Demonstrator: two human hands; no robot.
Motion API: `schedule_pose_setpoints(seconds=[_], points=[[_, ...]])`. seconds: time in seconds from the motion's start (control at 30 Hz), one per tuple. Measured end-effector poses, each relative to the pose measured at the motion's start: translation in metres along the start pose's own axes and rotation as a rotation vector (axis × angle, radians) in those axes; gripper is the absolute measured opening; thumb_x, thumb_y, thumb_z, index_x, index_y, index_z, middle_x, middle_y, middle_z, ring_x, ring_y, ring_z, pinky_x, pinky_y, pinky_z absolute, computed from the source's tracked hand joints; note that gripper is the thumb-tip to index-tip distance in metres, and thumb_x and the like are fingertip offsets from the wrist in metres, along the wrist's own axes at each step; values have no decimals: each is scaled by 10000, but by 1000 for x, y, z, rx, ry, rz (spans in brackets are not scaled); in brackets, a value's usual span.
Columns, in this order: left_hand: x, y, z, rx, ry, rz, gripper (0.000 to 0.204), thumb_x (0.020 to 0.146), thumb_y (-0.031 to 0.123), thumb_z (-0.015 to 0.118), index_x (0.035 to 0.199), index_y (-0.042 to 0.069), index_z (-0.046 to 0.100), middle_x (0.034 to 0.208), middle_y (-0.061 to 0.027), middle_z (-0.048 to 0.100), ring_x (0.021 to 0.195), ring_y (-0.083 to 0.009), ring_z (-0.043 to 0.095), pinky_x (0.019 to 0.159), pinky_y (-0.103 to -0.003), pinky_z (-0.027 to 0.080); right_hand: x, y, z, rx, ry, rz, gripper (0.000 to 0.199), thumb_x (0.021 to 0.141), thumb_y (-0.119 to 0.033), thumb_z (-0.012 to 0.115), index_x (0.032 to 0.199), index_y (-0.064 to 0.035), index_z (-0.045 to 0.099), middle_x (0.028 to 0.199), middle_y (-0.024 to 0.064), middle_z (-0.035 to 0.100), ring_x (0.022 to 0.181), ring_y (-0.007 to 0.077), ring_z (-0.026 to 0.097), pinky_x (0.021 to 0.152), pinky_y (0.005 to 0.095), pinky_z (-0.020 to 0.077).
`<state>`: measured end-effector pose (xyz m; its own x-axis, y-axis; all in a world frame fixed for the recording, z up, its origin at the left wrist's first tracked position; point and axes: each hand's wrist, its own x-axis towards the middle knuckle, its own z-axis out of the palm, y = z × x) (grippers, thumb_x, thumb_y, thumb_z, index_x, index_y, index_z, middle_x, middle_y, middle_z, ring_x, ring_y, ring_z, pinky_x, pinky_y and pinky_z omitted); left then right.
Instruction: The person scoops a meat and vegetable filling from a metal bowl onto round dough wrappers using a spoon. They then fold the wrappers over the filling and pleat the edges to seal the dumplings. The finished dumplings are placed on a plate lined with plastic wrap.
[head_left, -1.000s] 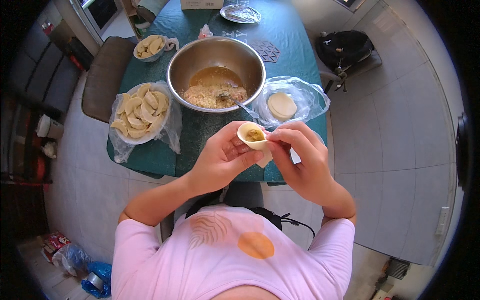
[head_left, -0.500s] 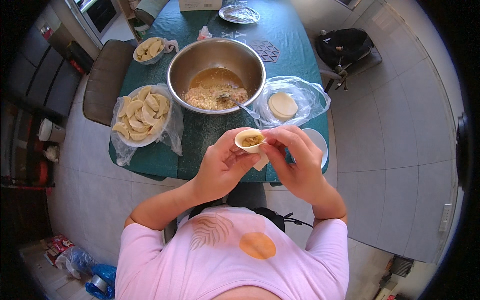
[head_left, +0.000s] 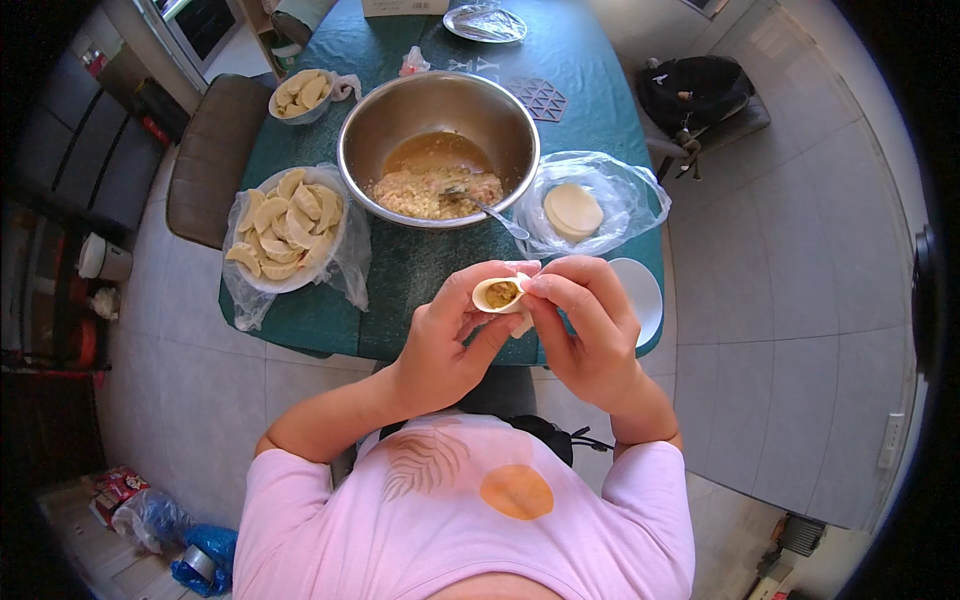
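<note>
Both hands, left hand [head_left: 440,345] and right hand [head_left: 590,325], pinch the filled dumpling wrapper [head_left: 499,294] near the steel bowl [head_left: 438,150]; folding is underway, and sealing likely requires pressing the edges together.

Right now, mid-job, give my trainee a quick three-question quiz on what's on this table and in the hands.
1. True or false: both hands pinch one filled dumpling wrapper.
2. Where does the spoon rest? A) in the steel bowl B) on the white plate C) on the floor
3. What lies in the plastic bag right of the bowl?

Key: 1 true; 2 A; 3 a stack of round wrappers.
</note>
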<state>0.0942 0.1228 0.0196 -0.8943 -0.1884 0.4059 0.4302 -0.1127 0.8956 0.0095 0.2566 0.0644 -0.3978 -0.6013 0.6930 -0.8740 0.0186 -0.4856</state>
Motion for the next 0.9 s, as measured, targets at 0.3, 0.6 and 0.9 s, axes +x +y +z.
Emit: schedule_pose_setpoints(seconds=[0.3, 0.6, 0.9], points=[[10, -6, -18, -527, 35, -413, 411, 928, 69, 486, 1308, 19, 336, 1274, -158, 479, 1101, -183, 531, 938, -327, 445, -2, 15, 9, 353, -24, 493, 178, 813, -4, 629, 971, -4, 548, 847, 115, 557, 682, 224, 588, 590, 285, 477], [15, -24, -29, -752, 88, -389, 400, 928, 30, 452, 1306, 33, 318, 1343, -187, 402, 1229, -249, 439, 1004, -356, 393, 15, 20, 3, -230, -473, 118, 215, 809, -192, 634, 814, -29, 495, 732, 95, 501, 658, 244, 550, 571, 338, 453], [13, -28, -25, -605, 158, -263, 396, 937, 49, 453, 1306, 27, 310, 1339, -207, 402, 1232, -300, 437, 1012, -388, 387, 21, 27, 12, -235, -480, -5, 196, 826, -184, 604, 781, -33, 487, 729, 94, 522, 638, 239, 568, 543, 327, 462]])
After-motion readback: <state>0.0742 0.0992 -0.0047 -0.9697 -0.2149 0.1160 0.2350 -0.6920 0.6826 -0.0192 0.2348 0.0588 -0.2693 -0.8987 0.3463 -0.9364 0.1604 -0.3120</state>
